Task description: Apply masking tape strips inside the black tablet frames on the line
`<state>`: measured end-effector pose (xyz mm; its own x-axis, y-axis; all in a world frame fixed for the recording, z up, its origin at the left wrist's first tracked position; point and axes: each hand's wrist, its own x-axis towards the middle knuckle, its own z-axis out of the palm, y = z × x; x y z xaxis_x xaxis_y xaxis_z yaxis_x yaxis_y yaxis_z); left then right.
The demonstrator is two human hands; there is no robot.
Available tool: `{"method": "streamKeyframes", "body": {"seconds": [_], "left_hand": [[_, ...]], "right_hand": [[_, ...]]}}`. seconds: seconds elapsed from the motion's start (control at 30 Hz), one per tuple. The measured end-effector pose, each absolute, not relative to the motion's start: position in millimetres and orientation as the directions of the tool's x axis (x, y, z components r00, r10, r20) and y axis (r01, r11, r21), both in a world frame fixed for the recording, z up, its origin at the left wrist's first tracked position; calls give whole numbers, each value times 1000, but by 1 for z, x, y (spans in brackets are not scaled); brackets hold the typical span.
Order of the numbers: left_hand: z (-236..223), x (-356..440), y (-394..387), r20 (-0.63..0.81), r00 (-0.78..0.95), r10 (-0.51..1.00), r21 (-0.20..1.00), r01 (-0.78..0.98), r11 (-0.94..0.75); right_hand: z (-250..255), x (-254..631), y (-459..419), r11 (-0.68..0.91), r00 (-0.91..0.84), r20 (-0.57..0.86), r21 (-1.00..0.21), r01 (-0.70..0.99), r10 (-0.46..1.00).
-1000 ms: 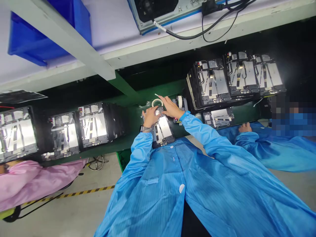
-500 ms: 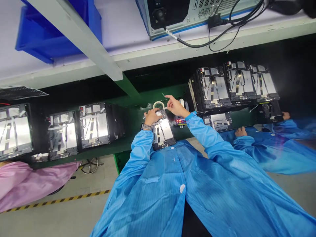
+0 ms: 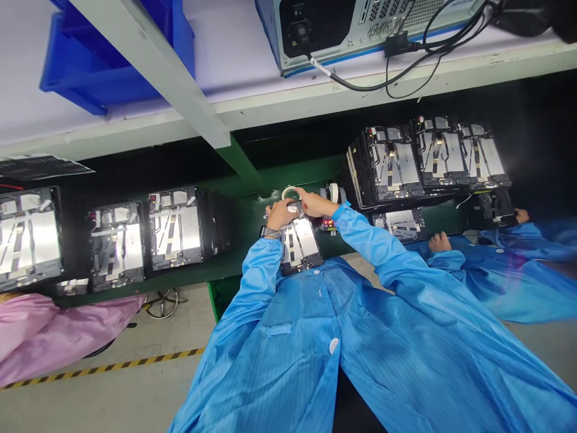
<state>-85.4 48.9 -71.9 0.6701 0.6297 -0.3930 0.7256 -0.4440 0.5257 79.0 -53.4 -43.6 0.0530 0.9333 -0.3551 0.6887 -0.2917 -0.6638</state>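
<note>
1. My left hand point(image 3: 279, 214), fingers curled closed, grips the top end of a black-framed tablet chassis point(image 3: 301, 245), its silver foil panel facing up, on a dark green workbench point(image 3: 246, 224), close in front of my body.
2. My right hand point(image 3: 315, 204) reaches across to that same end, fingers extended; I cannot tell whether it grips anything.
3. A white tape roll point(image 3: 291, 193) lies just beyond my fingers; a second tape roll point(image 3: 333, 193) stands near my right hand.
4. Rows of matching chassis point(image 3: 174, 228) line the bench to my left, with stacks point(image 3: 394, 162) to my right.
5. At right, a co-worker's hand point(image 3: 440, 242) emerges from a blue sleeve point(image 3: 444, 260).
6. A blue plastic bin point(image 3: 103, 75) and a computer case point(image 3: 356, 30) sit on the shelf overhead.
</note>
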Motion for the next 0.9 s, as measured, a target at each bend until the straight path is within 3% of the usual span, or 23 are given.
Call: {"method": "streamKeyframes", "body": {"seconds": [0.17,0.37,0.53,0.73,0.8,0.9], "left_hand": [[-70,-86,48,-404,674,618,512,727,-458],[-66,-87,52,-432,674,599,477,735,-483],[-60,-87,53,-468,685,559,447,729,-518],[-56,-81,45,-452,664,595,381,747,-545],[-53,-84,48,-427,675,602,434,737,-519],[-47,-105,56,-293,683,670,620,669,-411]], "right_hand": [[-40,67,-53,-334,115,-384,-573,748,916],[-53,71,-49,-364,231,-303,-524,770,925],[-68,99,-54,-461,323,-333,-709,534,886],[-85,91,-72,-429,387,-290,-835,345,875],[-91,86,-76,-409,370,-293,-865,291,882],[-94,86,-82,-371,443,-255,-907,199,860]]}}
